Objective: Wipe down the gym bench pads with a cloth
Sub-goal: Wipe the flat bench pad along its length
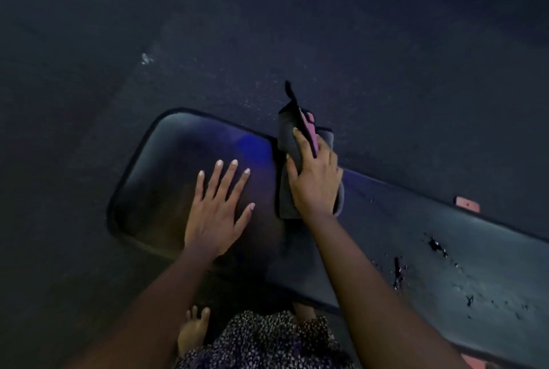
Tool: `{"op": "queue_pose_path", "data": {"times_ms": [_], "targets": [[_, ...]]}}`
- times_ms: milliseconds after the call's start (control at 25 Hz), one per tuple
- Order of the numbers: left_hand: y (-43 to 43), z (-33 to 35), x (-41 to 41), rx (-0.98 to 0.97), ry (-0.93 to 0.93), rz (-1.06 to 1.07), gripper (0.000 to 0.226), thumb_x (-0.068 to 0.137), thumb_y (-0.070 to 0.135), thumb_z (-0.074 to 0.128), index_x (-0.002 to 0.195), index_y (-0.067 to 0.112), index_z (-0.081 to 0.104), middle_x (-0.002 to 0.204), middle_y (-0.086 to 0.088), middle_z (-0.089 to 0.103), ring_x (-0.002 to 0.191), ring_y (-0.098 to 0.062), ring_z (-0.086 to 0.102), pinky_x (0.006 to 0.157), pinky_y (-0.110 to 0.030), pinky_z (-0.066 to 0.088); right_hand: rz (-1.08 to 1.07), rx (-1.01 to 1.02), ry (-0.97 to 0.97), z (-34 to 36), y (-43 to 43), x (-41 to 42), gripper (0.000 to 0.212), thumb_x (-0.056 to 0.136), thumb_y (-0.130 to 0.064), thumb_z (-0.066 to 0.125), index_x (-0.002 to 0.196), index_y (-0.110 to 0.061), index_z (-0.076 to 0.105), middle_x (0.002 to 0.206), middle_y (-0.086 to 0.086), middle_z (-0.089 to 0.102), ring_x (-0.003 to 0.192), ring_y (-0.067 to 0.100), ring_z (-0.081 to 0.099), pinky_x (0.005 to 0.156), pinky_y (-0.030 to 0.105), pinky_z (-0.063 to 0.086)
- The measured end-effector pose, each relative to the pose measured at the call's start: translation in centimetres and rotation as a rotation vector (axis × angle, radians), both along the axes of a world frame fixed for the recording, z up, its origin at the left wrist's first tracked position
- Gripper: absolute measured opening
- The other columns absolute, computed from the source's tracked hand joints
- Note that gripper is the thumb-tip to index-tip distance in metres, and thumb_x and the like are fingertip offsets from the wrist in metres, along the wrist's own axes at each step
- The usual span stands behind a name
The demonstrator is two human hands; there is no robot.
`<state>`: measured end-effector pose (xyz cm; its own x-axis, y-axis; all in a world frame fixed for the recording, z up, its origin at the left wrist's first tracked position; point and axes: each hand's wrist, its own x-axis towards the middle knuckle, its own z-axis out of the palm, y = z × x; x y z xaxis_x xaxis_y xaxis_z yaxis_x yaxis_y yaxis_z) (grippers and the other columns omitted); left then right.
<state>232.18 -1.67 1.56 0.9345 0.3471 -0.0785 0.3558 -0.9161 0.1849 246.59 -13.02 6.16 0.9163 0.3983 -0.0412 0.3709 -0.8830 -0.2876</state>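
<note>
1. Currently the wiping step is judged to be under way: the cloth (pixel 287 134) is held against the pad (pixel 166 160) at its far edge, at one o'clock of centre, and is gripped by the right hand (pixel 315 181), fingers curled over it.
2. The left hand (pixel 218 208) is laid flat at eight o'clock of the cloth, fingers spread.
3. A firm stroke toward the rounded end at nine o'clock is probably called for next.
4. Smooth dark vinyl is shown, with flaked patches (pixel 438 248) at four o'clock; the cloth is soft, grey and folded.

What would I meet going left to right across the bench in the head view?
First the left hand, then the cloth, then the pink tab.
</note>
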Motion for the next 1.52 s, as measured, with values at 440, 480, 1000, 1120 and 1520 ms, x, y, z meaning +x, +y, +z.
{"op": "queue_pose_path", "data": {"times_ms": [440, 480, 1000, 1120, 1520], "targets": [[-1.7, 0.8, 1.0, 0.019, -0.042, -0.263, 0.059, 0.095, 0.05, 0.016, 0.147, 0.021, 0.016, 0.154, -0.007, 0.021, 0.142, -0.02, 0.007, 0.113, -0.04, -0.006, -0.299, -0.131, 0.042, -0.1, -4.6, -3.0, 0.053, 0.086, -0.035, 0.051, 0.136, -0.034, 0.034, 0.15, 0.009, 0.024, 0.135, 0.031, 0.024, 0.097, 0.051, 0.031], [-2.1, 0.7, 1.2, 0.025, -0.031, -0.308, 0.059, 0.096, 0.051, 0.01, 0.147, 0.021, 0.015, 0.154, -0.007, 0.021, 0.143, -0.019, 0.006, 0.114, -0.04, -0.007, -0.392, -0.12, 0.036, -0.2, -6.0, -3.8, 0.053, 0.085, -0.034, 0.052, 0.136, -0.033, 0.035, 0.149, 0.01, 0.026, 0.133, 0.032, 0.026, 0.096, 0.051, 0.032], [-2.5, 0.0, 1.3, 0.049, -0.013, -0.375, 0.06, 0.094, 0.051, 0.011, 0.146, 0.02, 0.012, 0.154, -0.005, 0.011, 0.144, -0.025, 0.008, 0.114, -0.039, -0.008, -1.042, 0.026, -0.029, -0.1, -9.0, -12.2, 0.065, 0.079, -0.027, 0.066, 0.137, -0.035, 0.039, 0.144, 0.013, 0.037, 0.122, 0.039, 0.04, 0.09, 0.052, 0.038], [-2.2, 0.1, 1.3, 0.006, -0.01, -0.396, 0.059, 0.096, 0.048, 0.006, 0.144, 0.017, 0.02, 0.154, -0.01, 0.023, 0.143, -0.024, 0.012, 0.114, -0.037, -0.008, -0.712, -0.007, -0.032, 0.2, -2.6, -14.3, 0.069, 0.07, -0.034, 0.072, 0.13, -0.042, 0.04, 0.142, 0.008, 0.042, 0.121, 0.033, 0.045, 0.087, 0.055, 0.044], [-12.5, 1.8, 3.6, -0.17, -0.033, -0.597, 0.07, 0.09, 0.057, -0.008, 0.146, 0.019, 0.011, 0.156, -0.004, 0.015, 0.144, -0.018, -0.002, 0.116, -0.044, 0.001, -0.83, -0.154, -0.078, -1.1, -22.8, -10.8, 0.053, 0.073, -0.028, 0.068, 0.124, -0.029, 0.052, 0.136, 0.014, 0.045, 0.117, 0.038, 0.045, 0.084, 0.051, 0.042]]}}
